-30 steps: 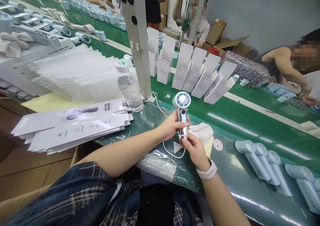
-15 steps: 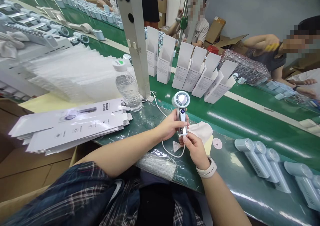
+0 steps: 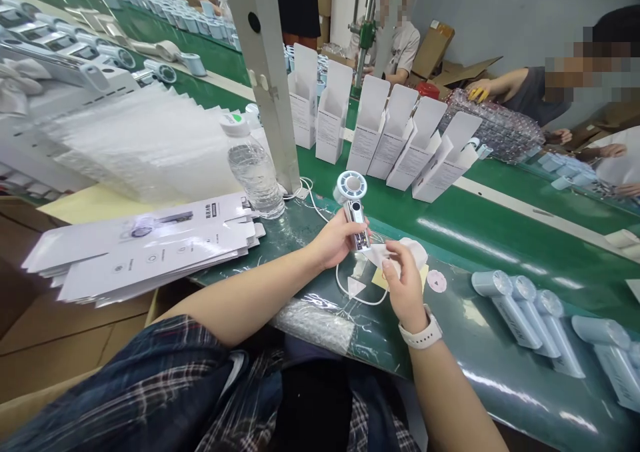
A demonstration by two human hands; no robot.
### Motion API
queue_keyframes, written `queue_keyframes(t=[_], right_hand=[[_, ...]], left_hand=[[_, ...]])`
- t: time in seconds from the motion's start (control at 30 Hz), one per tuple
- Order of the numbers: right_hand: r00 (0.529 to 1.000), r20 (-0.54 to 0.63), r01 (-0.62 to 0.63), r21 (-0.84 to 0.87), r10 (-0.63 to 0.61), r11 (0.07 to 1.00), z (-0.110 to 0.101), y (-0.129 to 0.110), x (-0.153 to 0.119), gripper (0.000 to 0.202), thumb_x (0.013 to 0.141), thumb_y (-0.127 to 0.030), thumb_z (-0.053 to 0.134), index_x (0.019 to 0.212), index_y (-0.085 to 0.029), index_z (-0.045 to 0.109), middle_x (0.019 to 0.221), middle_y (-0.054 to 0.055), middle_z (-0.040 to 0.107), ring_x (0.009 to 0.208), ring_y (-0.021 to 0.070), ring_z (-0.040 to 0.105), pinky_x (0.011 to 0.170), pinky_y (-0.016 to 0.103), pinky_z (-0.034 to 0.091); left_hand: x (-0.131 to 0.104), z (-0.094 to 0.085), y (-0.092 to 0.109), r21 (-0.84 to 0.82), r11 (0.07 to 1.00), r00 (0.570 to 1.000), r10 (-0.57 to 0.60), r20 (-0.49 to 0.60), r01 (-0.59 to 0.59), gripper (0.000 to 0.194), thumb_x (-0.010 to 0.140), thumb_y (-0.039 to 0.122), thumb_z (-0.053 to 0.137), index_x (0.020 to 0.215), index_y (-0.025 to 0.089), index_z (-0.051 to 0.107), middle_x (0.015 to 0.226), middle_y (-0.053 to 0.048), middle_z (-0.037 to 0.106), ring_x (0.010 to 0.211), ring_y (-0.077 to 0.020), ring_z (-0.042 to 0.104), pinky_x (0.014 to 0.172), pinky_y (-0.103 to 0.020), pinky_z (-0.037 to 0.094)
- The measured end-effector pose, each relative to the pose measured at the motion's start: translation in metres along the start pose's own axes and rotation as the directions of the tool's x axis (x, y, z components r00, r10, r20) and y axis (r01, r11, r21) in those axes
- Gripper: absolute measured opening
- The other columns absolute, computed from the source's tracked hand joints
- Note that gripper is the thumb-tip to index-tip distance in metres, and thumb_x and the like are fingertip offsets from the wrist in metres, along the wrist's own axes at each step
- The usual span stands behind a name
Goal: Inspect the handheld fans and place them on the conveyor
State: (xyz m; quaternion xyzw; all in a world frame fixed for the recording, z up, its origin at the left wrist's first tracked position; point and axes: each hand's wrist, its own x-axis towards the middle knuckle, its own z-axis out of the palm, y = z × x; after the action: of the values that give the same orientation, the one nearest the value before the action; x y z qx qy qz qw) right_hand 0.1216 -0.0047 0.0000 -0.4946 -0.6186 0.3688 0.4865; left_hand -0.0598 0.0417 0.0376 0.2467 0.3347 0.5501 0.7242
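My left hand [image 3: 341, 239] is closed around the handle of a light-blue and silver handheld fan [image 3: 351, 189], its round head up and its front towards me. My right hand [image 3: 406, 282] is just right of the handle's lower end, fingers curled. A white cable [image 3: 367, 301] loops over the table and runs up into the right hand, where its end is hidden. Close to those fingers lies a white cloth [image 3: 414, 249], partly over a yellow paper [image 3: 380, 279]. A round pink sticker [image 3: 437, 281] and a triangular one [image 3: 355, 287] are on the table.
Flat printed cartons [image 3: 140, 252] and white sleeves [image 3: 140, 145] lie left, beside a water bottle [image 3: 254, 172] and metal post [image 3: 265, 79]. Opened white boxes [image 3: 370, 132] stand on the green belt [image 3: 440, 232]. Several blue fans [image 3: 517, 319] lie right. Co-workers sit across.
My right hand has moved away from the fan's base to the right, and the cable has come off it. The fan has tilted and shifted slightly left; its display no longer looks lit.
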Motion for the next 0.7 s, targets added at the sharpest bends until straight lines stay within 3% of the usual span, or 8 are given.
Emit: queue_keyframes(t=[0.1, 0.2, 0.3, 0.4, 0.5, 0.7], right_hand=[[1.000, -0.027, 0.016, 0.098, -0.013, 0.995, -0.003, 0.005, 0.000, 0.070, 0.093, -0.063, 0.067, 0.149, -0.026, 0.046, 0.143, 0.017, 0.061, 0.135, 0.0327, 0.059, 0.115, 0.057, 0.047], [0.992, 0.122, 0.005, 0.285, -0.041, 0.958, -0.002, 0.004, 0.000, 0.090, 0.091, -0.068, 0.068, 0.161, -0.030, 0.027, 0.149, 0.016, 0.059, 0.139, 0.0324, 0.059, 0.115, 0.056, 0.051], [0.981, 0.187, -0.021, 0.333, -0.044, 0.943, 0.000, 0.000, 0.000, 0.099, 0.086, -0.069, 0.074, 0.162, -0.030, 0.024, 0.158, 0.016, 0.052, 0.146, 0.0343, 0.054, 0.120, 0.057, 0.047], [0.986, 0.160, -0.017, 0.312, -0.035, 0.950, 0.000, -0.003, -0.001, 0.100, 0.085, -0.067, 0.076, 0.163, -0.030, 0.024, 0.163, 0.015, 0.048, 0.150, 0.0344, 0.050, 0.125, 0.059, 0.042], [0.986, 0.155, 0.009, 0.324, -0.062, 0.946, 0.000, -0.003, -0.002, 0.095, 0.087, -0.064, 0.076, 0.162, -0.031, 0.026, 0.163, 0.014, 0.047, 0.150, 0.0340, 0.050, 0.126, 0.059, 0.041], [0.988, 0.145, 0.007, 0.296, -0.052, 0.955, -0.001, -0.005, -0.001, 0.096, 0.086, -0.068, 0.075, 0.161, -0.032, 0.027, 0.160, 0.013, 0.050, 0.147, 0.0333, 0.053, 0.123, 0.058, 0.044]], left_hand=[[-0.012, 0.003, -0.007, 0.100, 0.993, 0.966, -0.089, 0.243, 0.066, 0.057, 0.064, 0.017, 0.081, 0.113, 0.020, 0.051, 0.089, 0.002, 0.063, 0.073, -0.0145, 0.064, 0.070, -0.033, 0.054], [-0.023, 0.005, -0.021, 0.241, 0.965, 0.885, -0.198, 0.422, 0.101, 0.056, 0.068, 0.020, 0.082, 0.114, 0.019, 0.050, 0.091, -0.001, 0.063, 0.073, -0.0150, 0.063, 0.069, -0.032, 0.051], [-0.026, 0.004, -0.031, 0.374, 0.927, 0.872, -0.215, 0.439, 0.040, 0.053, 0.069, 0.017, 0.080, 0.114, 0.019, 0.052, 0.093, -0.001, 0.060, 0.079, -0.0165, 0.061, 0.070, -0.031, 0.049], [-0.023, 0.002, -0.030, 0.434, 0.900, 0.880, -0.167, 0.444, -0.047, 0.054, 0.068, 0.015, 0.080, 0.116, 0.020, 0.054, 0.096, -0.003, 0.058, 0.086, -0.0191, 0.059, 0.074, -0.032, 0.049], [-0.022, 0.001, -0.024, 0.445, 0.893, 0.853, -0.187, 0.488, -0.058, 0.053, 0.071, 0.019, 0.081, 0.116, 0.019, 0.053, 0.099, -0.004, 0.058, 0.090, -0.0217, 0.060, 0.078, -0.035, 0.050], [-0.024, 0.001, -0.019, 0.487, 0.869, 0.859, -0.184, 0.478, -0.085, 0.052, 0.071, 0.017, 0.082, 0.115, 0.020, 0.054, 0.097, -0.003, 0.058, 0.089, -0.0218, 0.059, 0.080, -0.036, 0.049]])
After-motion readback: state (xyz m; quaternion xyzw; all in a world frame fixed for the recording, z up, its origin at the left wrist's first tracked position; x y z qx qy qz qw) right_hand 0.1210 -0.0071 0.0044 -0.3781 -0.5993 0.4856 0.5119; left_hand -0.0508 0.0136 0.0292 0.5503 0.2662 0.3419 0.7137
